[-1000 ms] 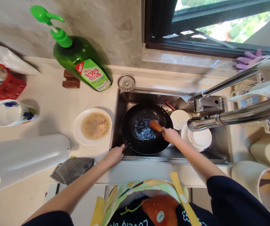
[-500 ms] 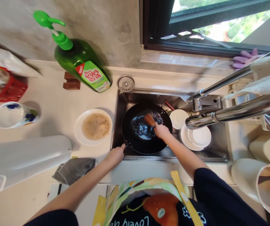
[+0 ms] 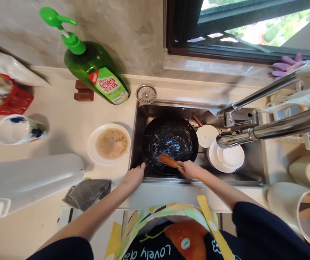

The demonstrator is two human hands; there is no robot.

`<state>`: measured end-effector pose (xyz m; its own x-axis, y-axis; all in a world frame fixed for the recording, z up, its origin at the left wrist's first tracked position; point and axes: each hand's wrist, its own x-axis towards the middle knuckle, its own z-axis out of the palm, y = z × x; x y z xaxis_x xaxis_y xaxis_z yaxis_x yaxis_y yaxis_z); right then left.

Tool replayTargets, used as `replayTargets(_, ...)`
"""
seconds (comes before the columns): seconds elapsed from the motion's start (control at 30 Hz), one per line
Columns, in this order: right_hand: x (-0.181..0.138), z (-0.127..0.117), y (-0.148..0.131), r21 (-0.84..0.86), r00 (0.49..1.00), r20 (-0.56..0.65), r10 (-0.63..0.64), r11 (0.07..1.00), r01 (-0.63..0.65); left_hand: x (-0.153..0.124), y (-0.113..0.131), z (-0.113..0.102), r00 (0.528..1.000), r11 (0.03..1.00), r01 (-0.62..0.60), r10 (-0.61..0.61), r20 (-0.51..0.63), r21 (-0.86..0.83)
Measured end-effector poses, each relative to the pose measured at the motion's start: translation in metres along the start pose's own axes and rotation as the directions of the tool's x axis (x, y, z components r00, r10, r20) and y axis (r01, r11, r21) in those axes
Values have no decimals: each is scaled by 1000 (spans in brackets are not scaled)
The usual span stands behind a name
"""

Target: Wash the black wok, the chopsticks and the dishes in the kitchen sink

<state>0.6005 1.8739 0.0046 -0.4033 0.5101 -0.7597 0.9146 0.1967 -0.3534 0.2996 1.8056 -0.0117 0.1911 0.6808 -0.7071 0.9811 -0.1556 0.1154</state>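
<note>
A black wok point(image 3: 182, 130) rests in the left part of the steel sink point(image 3: 252, 169), with sudsy water inside it. My left hand point(image 3: 134, 176) is closed around the wok's handle at its lower left, and the fingers hide most of that handle. In my right hand point(image 3: 189, 169) is a brown bristle brush point(image 3: 168, 160). Its bristles point left and lie against the near inner side of the wok. Stacked white dishes point(image 3: 214, 161) and a white plate point(image 3: 207, 135) sit to the right of the wok.
The chrome faucet point(image 3: 276, 128) reaches over the sink's right side. A white bowl of cloudy liquid point(image 3: 113, 144) stands left of the sink, near a green pump bottle point(image 3: 97, 72). A grey cloth point(image 3: 88, 194) lies at the counter's front. A sink strainer point(image 3: 146, 94) sits behind.
My right hand has drawn the brush from the wok's middle toward its near side, down and slightly left. The left hand keeps its hold on the handle.
</note>
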Motion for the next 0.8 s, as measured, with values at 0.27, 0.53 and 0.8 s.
replayTargets(0.27, 14, 8, -26, 49, 980, -184, 82, 996, -75, -3, 7, -6, 1000, 998, 19, -19, -5, 60)
replayTargets(0.53, -20, -8, 27, -99, 935, -102, 339, 932, -349, -3, 6, -3, 1000, 999, 7, -7, -10, 43)
replayTargets(0.8, -34, 3, 5, -103, 977, -159, 144, 982, -161, 1, -3, -17, 997, 991, -49, 55, 48, -128)
